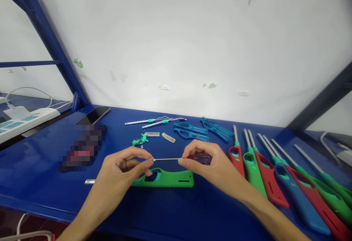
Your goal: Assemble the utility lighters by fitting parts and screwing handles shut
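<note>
A screwdriver [166, 159] with a dark purple handle lies level between my hands. My right hand [205, 162] is closed around its handle, thumb and fingertips near the start of the shaft. The fingers of my left hand [129, 166] pinch the screwdriver's tip; whether a small screw sits there too, I cannot tell. Just below lies a green lighter [176, 178], long-nosed, its metal tube running left under my left wrist and partly hidden. Beyond my hands are green plastic pieces [140, 139], two pale clear-sided parts [168, 137] and blue half shells [191, 133].
Two metal lighter tubes [155, 123] with wires lie near the wall. Along the right stands a row of red, green and blue lighters [271, 175]. At left are a phone [93, 115], a blurred dark item [82, 149] and a white power strip [30, 123]. Blue shelf posts [52, 47] rise at the sides.
</note>
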Tool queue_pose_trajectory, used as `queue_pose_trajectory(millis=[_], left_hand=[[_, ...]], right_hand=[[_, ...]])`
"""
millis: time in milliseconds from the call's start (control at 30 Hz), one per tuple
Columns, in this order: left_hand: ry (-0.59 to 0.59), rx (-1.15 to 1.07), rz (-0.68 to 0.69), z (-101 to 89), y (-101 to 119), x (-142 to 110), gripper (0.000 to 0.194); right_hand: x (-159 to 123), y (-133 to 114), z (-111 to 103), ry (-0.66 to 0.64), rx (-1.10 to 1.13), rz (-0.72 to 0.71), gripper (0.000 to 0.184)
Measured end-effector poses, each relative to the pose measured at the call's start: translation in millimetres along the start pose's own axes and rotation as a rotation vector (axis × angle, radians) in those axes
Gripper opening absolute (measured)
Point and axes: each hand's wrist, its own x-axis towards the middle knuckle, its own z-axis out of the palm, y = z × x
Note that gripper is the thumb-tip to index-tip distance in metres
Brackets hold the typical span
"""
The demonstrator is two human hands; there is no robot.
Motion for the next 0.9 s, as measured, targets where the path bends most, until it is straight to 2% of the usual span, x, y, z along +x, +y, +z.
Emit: queue_pose_trajectory(millis=[233,633,900], left_hand=[[0.008,0.039,0.037,-0.1,2.8,-2.3,0.046],[0.196,0.242,0.33,6.0,-0.6,-9.0,0.01],[0.198,0.271,0.42,7.9,1.2,-11.3,0.008]], right_hand=[[-1.7,-0.3,0.3,-0.006,0.011,-0.001,0.016],[-2.3,0.3,-0.6,-0.025,0.042,0.036,0.022],[-1.6,2.4,-3.2,-0.055,0.127,0.107,0.029]])
